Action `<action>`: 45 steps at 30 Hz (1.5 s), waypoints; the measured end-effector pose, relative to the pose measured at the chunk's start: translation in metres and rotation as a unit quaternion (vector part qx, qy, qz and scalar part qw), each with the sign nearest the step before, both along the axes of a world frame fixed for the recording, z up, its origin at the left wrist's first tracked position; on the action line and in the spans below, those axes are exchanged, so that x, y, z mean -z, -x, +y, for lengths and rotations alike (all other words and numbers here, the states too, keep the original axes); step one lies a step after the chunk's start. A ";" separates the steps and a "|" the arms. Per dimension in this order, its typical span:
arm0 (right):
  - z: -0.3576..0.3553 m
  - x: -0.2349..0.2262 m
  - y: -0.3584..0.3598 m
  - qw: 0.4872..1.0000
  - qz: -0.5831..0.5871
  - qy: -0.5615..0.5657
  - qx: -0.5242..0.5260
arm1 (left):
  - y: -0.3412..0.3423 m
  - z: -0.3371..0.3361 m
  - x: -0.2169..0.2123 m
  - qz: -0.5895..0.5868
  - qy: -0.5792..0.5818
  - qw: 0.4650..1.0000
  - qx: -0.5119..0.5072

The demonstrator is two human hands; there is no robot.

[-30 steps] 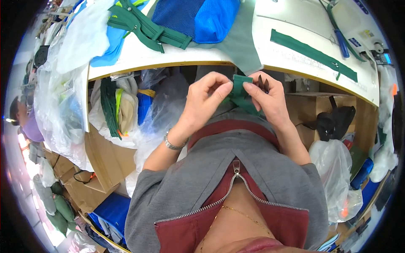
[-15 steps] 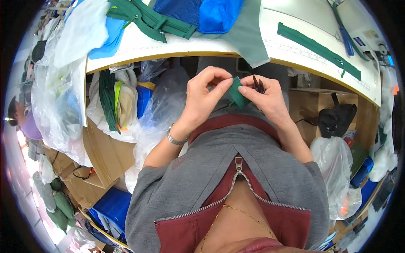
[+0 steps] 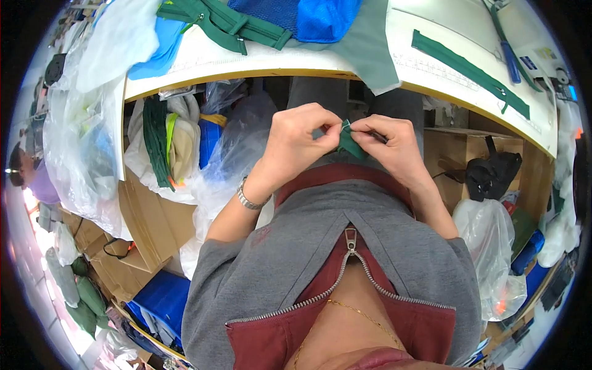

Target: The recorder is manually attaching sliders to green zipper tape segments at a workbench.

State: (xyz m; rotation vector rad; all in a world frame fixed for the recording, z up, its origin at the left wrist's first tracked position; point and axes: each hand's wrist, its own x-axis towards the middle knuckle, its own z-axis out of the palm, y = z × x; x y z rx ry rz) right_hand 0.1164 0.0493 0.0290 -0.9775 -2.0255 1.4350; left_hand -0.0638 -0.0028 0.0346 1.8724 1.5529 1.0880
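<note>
You are pinching a small green fabric piece [image 3: 349, 145] between both hands, just below the table edge [image 3: 259, 73]. Your left hand [image 3: 297, 143] and right hand [image 3: 393, 145] are closing fingertips on it, with the fabric lying between them.

Both hands pinching small green fabric piece at chest height, below table edge.

Left hand [image 3: 296, 145] and right hand [image 3: 391, 145] fingertip to fingertip on the green fabric piece [image 3: 349, 145]; thin dark tool in right hand, type unclear. Metal bracelet [image 3: 246, 200] on left wrist. Grey zip top [image 3: 345, 259] over dark red collar. White table [image 3: 259, 52] above, carrying green zipper strip [image 3: 472, 74], folded green straps [image 3: 222, 21], blue cloth [image 3: 308, 15]. Clear plastic bags [image 3: 92, 123] and cardboard boxes [image 3: 148, 216] at left under table.
</note>
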 end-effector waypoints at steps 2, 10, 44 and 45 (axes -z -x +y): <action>0.001 0.002 -0.003 0.999 0.026 0.034 0.006 | 0.002 -0.001 -0.002 -0.053 0.037 0.998 -0.007; -0.001 -0.003 -0.004 0.999 -0.006 0.038 -0.002 | 0.001 -0.004 0.007 -0.307 0.206 0.929 -0.011; -0.017 0.014 0.005 0.969 0.140 0.200 0.047 | -0.006 -0.016 0.039 -0.625 0.252 0.737 0.055; -0.017 0.014 0.005 0.969 0.140 0.201 0.046 | -0.006 -0.016 0.042 -0.645 0.258 0.717 0.065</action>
